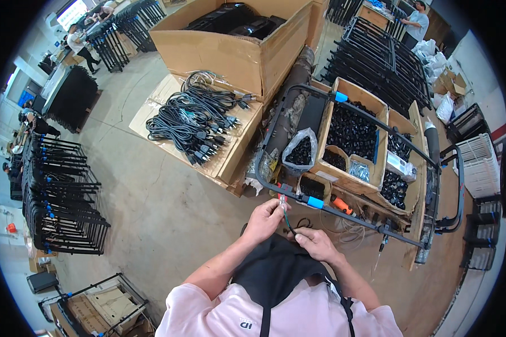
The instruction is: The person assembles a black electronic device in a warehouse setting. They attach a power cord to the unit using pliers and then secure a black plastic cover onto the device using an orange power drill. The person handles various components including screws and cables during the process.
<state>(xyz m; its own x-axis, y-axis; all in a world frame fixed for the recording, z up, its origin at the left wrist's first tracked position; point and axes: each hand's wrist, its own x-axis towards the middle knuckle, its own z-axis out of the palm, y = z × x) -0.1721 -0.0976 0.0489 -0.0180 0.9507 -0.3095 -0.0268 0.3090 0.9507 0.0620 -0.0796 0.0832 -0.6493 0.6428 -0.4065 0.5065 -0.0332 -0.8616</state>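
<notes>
The large cardboard box [208,62] was located at the far side, next to the lower carton [243,150]. The black tubular frame [351,218] extended over the wooden tray [347,182], which contained small black parts. The bundle of black power cords [191,121] lay on the lower carton. The right hand [316,245] was closed, thumb and fingers gripping the thin dark cable [287,221] between the hands. The left hand [266,219] was also closed, pinching the red-and-clear piece [282,199] at the frame's near-left bend; contact with the tube could not be determined.

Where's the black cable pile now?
Head view, upper left of centre: the black cable pile lies on cardboard, just in front of the open carton.
</notes>
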